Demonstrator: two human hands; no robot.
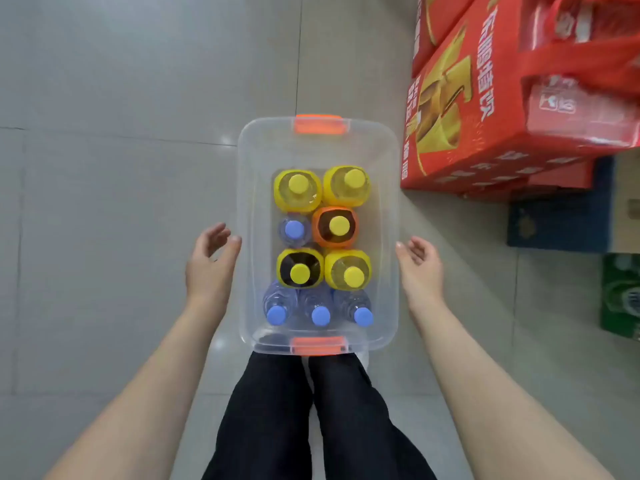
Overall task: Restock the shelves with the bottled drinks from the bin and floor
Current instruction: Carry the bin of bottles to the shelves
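Observation:
A clear plastic bin point(246, 188) with orange latches at both ends sits on the grey tiled floor in front of my legs. Several bottles stand upright inside: yellow-capped drinks with yellow labels point(298, 190), one with an orange label point(335, 226), and clear water bottles with blue caps point(320, 315). My left hand point(211, 261) is open beside the bin's left wall, fingertips close to the rim. My right hand point(420, 268) is open beside the right wall, a thumb at the rim. Neither hand holds anything.
Stacked red cartons point(485, 109) stand on the floor at the upper right, close to the bin's far right corner. A blue pallet point(561, 223) and a green crate point(620, 299) lie along the right edge. Grey floor tiles point(121, 168) stretch to the left and ahead.

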